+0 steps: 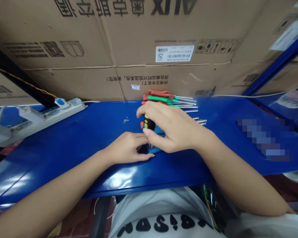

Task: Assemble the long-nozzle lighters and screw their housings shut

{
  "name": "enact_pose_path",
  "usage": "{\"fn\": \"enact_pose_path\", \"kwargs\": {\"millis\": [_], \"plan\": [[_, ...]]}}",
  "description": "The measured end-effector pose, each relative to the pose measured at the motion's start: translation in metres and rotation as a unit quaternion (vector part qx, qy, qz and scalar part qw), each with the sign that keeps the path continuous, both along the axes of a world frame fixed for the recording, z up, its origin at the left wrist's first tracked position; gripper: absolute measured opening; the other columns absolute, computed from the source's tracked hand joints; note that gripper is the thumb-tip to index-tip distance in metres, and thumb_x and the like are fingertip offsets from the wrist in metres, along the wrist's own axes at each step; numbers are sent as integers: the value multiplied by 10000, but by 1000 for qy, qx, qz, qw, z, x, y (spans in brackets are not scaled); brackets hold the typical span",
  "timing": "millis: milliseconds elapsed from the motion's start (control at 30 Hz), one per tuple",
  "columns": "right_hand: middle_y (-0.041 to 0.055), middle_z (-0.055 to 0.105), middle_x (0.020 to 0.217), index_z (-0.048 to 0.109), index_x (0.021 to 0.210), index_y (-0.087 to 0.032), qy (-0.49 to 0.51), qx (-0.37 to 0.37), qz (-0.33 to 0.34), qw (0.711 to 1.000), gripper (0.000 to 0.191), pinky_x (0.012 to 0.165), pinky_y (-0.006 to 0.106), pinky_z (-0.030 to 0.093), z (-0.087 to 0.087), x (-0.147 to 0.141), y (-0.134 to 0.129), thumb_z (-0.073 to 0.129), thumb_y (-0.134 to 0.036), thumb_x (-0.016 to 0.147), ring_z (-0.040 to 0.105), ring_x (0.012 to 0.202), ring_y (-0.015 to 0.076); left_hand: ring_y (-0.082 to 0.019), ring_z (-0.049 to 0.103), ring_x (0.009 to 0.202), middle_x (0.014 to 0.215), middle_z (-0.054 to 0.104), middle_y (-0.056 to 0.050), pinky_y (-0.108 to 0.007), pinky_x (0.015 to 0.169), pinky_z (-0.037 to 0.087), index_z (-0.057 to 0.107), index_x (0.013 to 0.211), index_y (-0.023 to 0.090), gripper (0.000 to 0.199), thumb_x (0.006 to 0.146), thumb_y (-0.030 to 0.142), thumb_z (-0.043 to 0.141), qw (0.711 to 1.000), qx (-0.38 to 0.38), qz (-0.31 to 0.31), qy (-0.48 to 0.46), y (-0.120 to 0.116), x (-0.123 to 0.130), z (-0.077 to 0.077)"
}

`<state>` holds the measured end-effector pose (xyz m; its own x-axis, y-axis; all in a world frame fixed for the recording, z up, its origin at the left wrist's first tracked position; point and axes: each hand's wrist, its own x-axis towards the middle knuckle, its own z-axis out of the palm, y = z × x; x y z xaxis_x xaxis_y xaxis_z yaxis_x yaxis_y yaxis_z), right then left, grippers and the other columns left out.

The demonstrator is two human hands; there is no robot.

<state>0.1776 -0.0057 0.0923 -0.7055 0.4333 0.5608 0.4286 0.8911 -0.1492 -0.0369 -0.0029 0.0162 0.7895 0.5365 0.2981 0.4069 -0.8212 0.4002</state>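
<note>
My right hand (173,127) is closed round a short, black and yellow screwdriver handle (149,123) with an orange end, above the blue table. Its shaft and tip are hidden by my fingers. Beside and below it, my left hand (129,148) has its fingers and thumb against a light-blue object (155,147), mostly covered by both hands, so its kind does not show. Behind my right hand lies a group of tools with red handles (161,93) and green handles (161,99), their metal shafts (188,106) pointing right. Several tiny pale pieces (125,121) lie left of my hands.
A large cardboard box (84,79) stands along the back of the blue table (64,138). At the left is a white power strip (49,115) with plugs and cables. A blurred-out rectangular item (263,138) lies at the right, near a blue metal post (275,62).
</note>
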Motion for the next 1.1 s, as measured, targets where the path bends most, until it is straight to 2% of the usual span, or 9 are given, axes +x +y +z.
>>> {"fn": "enact_pose_path", "kwargs": {"millis": [100, 233, 367, 467, 600, 733, 867, 1000, 1100], "plan": [[20, 673, 782, 582, 933, -177, 3, -5, -27, 1000, 174, 645, 283, 389, 0, 0, 0, 510, -329, 979, 611, 707, 170, -99, 538, 525, 631, 593, 49, -223, 522, 363, 660, 855, 189, 196, 870, 366, 743, 1000, -9, 5, -5, 0, 1, 0], [68, 721, 948, 589, 1054, -154, 15, -20, -17, 1000, 175, 710, 298, 416, 1, 0, -1, 510, -261, 939, 653, 829, 196, -100, 555, 557, 692, 620, 43, -221, 542, 384, 650, 878, 191, 173, 869, 339, 739, 999, -33, 4, -3, -1, 2, 1], [23, 679, 745, 577, 858, -184, 25, -11, -34, 999, 179, 643, 284, 385, 0, 0, 0, 488, -294, 968, 607, 676, 165, -107, 557, 565, 705, 624, 38, -228, 559, 393, 652, 905, 192, 177, 874, 344, 736, 999, -42, 6, -8, -2, 2, 2], [68, 711, 944, 585, 983, -167, 28, -5, -2, 1000, 130, 710, 292, 421, 0, -1, 0, 489, -241, 936, 647, 837, 188, -116, 564, 578, 690, 617, 35, -233, 568, 399, 646, 871, 191, 182, 870, 350, 734, 999, -52, 13, -5, -2, 3, 2], [-11, 624, 665, 563, 847, -191, 32, 8, -29, 999, 169, 589, 275, 353, -1, 0, 0, 514, -307, 960, 566, 601, 146, -119, 565, 581, 693, 615, 32, -236, 560, 396, 646, 855, 187, 181, 857, 343, 739, 998, -62, 21, -6, -2, 3, 2], [30, 696, 849, 588, 944, -179, 31, 19, 20, 999, 101, 644, 283, 389, -2, 1, 0, 518, -222, 885, 620, 737, 168, -119, 566, 581, 689, 609, 33, -240, 571, 400, 658, 890, 186, 177, 870, 345, 731, 998, -53, 18, 3, -2, 2, 1], [-12, 622, 658, 571, 834, -190, 31, 36, -11, 999, 153, 584, 281, 356, -2, 1, 0, 514, -274, 949, 576, 603, 150, -119, 561, 574, 683, 606, 33, -239, 562, 392, 640, 871, 180, 201, 858, 349, 748, 998, -51, 22, -1, -2, 2, 1], [56, 719, 937, 594, 1029, -164, 31, 27, 6, 999, 157, 697, 294, 437, -3, 0, 0, 500, -248, 935, 663, 825, 186, -115, 555, 567, 691, 611, 35, -241, 564, 394, 642, 866, 186, 193, 862, 349, 745, 999, -51, 19, -1, -2, 3, 2], [5, 670, 726, 593, 917, -179, 28, 41, -29, 998, 173, 603, 281, 390, -4, 0, 1, 514, -323, 974, 610, 643, 158, -111, 552, 556, 696, 617, 33, -238, 549, 387, 632, 841, 185, 212, 857, 360, 750, 998, -55, 25, -3, -2, 3, 2]]}}
